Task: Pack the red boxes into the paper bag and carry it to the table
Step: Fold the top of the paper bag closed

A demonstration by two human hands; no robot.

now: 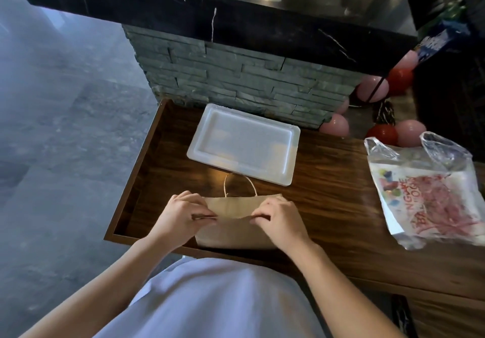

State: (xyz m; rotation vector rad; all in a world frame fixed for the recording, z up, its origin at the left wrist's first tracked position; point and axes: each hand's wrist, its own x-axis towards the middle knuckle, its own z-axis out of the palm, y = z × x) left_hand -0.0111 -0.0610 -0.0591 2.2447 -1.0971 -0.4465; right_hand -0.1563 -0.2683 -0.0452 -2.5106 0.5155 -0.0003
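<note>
A flat brown paper bag (233,228) with a twine handle lies on the dark wooden counter (328,206) near its front edge. My left hand (181,214) pinches the bag's near edge on the left side. On the right side my right hand (280,219) pinches the same edge. The bag's mouth is only slightly parted between my hands. No red boxes are in view.
A white foam tray (244,143) lies behind the bag against a stone-faced wall (236,75). A clear plastic bag with a red-printed packet (430,196) lies at the right. Pink and red balloons (393,127) sit at the back right. Grey floor is at the left.
</note>
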